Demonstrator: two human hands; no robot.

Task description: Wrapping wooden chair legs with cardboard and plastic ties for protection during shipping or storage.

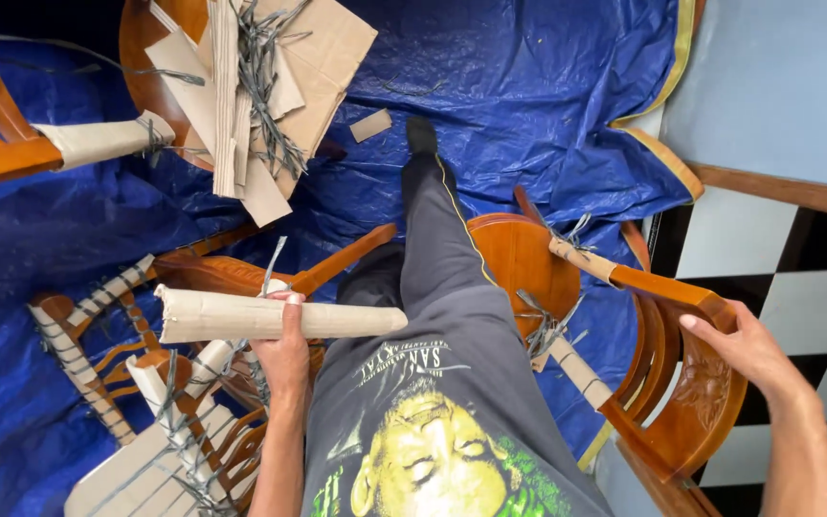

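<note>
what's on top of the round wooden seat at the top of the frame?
A loose pile of cardboard strips with cut grey plastic straps lies on the round wooden seat. It hides most of the seat; anything beneath the pile is covered.

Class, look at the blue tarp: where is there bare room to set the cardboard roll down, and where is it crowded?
Bare tarp lies beyond the foot, right of the cardboard pile, and at the left between the two chairs. It is crowded near the left hand, which holds the cardboard roll over a wrapped chair. The right hand grips another chair.
</note>
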